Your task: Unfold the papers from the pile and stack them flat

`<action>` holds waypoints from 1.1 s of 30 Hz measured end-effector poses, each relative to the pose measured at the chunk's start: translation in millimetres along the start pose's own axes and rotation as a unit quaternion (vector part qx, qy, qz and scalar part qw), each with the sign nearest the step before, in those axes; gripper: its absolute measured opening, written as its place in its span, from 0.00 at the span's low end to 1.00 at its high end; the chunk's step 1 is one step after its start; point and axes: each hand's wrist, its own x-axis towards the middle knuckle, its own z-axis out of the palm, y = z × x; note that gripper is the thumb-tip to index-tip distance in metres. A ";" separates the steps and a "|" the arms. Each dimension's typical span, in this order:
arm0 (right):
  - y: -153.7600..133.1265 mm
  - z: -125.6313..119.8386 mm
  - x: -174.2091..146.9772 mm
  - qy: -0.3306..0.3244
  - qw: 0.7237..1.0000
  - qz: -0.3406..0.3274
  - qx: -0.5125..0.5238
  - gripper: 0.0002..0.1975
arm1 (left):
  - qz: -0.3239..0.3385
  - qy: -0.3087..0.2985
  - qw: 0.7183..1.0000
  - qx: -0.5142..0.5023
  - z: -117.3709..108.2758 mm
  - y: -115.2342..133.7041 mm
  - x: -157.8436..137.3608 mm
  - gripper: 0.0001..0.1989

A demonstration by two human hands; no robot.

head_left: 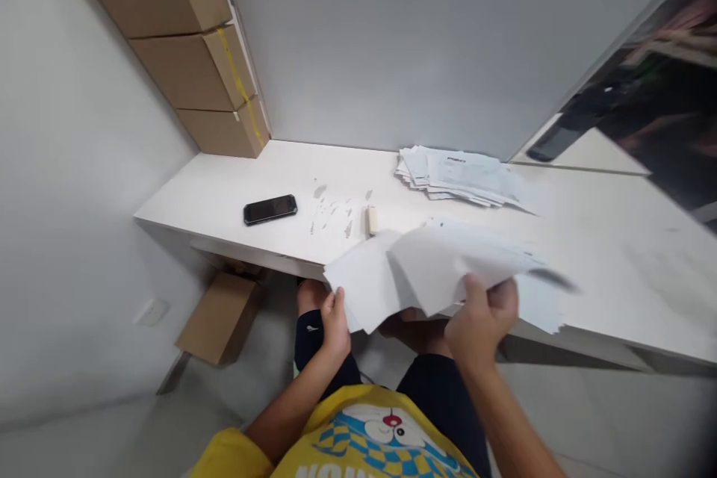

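Note:
My left hand (336, 325) pinches the left edge of several white paper sheets (364, 276) at the table's front edge. My right hand (482, 317) is closed on a curled sheet (431, 261), lifted over the papers below it. A slim dark shape (552, 278), smeared by motion, sticks out to the right above this hand; its kind cannot be made out. Under the raised sheet, more loose papers (541, 306) lie on the table. Just beyond the sheets sits a small beige block (372, 220).
A black phone (270, 210) lies on the left of the white table (224, 183). Toward the back is an untidy pile of printed papers (459, 175). Cardboard boxes (216, 71) are stacked at the left, and another box (219, 317) is on the floor. A grey board (392, 45) stands behind.

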 end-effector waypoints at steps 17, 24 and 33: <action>17.1 150.2 -20.5 -0.415 0.889 -0.170 -0.090 0.17 | 0.051 -0.064 0.949 0.304 -63.8 109.4 -57.0 0.18; 1.7 -8.8 26.3 -0.300 0.947 0.054 0.103 0.30 | 0.162 0.005 0.960 0.228 -45.5 118.1 -8.6 0.13; -28.6 -11.7 29.4 -0.308 0.943 0.097 0.084 0.26 | 0.312 0.073 0.926 0.201 53.8 84.3 74.5 0.18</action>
